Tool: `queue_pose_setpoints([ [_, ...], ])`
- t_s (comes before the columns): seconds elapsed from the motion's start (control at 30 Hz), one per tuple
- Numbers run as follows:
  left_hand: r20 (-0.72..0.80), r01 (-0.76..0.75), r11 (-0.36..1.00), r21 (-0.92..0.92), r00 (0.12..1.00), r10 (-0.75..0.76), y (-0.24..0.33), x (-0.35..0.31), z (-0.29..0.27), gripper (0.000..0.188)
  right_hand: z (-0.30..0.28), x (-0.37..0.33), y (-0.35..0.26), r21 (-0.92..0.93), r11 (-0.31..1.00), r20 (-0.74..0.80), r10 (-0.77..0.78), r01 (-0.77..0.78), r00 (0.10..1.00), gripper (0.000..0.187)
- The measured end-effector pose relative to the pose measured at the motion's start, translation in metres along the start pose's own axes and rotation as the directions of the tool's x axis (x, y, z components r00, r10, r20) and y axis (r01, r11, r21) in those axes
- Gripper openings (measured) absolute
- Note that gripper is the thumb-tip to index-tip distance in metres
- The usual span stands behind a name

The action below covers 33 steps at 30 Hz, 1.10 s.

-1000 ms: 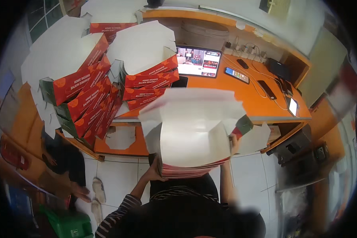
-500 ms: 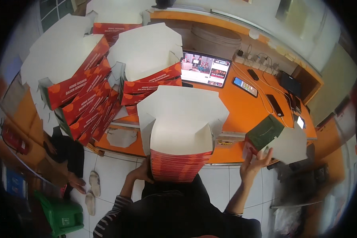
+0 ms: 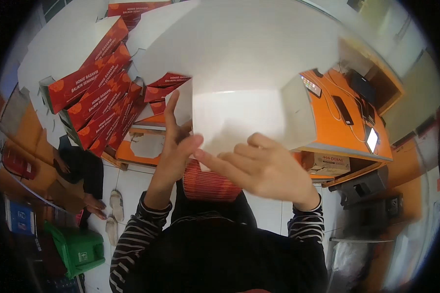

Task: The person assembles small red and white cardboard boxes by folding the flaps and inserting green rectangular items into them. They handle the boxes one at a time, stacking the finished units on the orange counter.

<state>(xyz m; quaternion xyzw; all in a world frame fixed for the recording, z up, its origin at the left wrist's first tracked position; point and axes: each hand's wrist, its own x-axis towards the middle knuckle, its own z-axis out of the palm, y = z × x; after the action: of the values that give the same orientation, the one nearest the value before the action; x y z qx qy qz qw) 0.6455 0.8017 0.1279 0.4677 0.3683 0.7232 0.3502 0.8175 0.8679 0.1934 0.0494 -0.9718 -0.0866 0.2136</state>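
Note:
A folded paper food box (image 3: 239,115) is held up close above my lap, its white inside facing me and its wide white lid spread out behind. My left hand (image 3: 173,141) grips the near left corner, thumb on the edge and index finger stretched up along the left side flap. Across the near wall lies my right hand (image 3: 264,168), fingers curled over the rim and index fingertip meeting the left thumb at that corner. Below them a nested stack of red boxes (image 3: 208,183) sits on my lap, partly hidden by the right hand.
Stacks of red boxes with white lids (image 3: 90,93) rise at the left. On the orange desk (image 3: 335,127) lie a phone (image 3: 312,87), a black power strip (image 3: 343,110) and cables. A green bin (image 3: 78,249) and another person's foot (image 3: 95,205) show at lower left.
The box from my right hand has come to the middle, above the stack, and is turned with its inside toward me. My left hand has left the stack and now holds this box too.

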Motion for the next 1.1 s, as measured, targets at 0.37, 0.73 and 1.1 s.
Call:
queue_pose_setpoints([
  [0.37,0.006,0.123,0.977,0.176,0.992,-0.126,-0.008,0.006,0.002,0.075,0.032,-0.084,0.036,0.907,0.421,-0.415,0.893,0.004,0.174,0.06],
  [0.73,-0.084,0.045,0.905,0.423,0.996,-0.011,-0.004,0.025,-0.033,0.052,0.05,-0.073,0.03,0.953,-0.296,0.221,0.822,0.063,0.524,0.071],
  [1.1,0.038,-0.301,0.695,0.653,0.929,0.367,-0.018,-0.007,-0.096,0.037,0.052,-0.05,0.024,0.904,-0.343,0.417,0.835,-0.254,0.358,0.072],
])
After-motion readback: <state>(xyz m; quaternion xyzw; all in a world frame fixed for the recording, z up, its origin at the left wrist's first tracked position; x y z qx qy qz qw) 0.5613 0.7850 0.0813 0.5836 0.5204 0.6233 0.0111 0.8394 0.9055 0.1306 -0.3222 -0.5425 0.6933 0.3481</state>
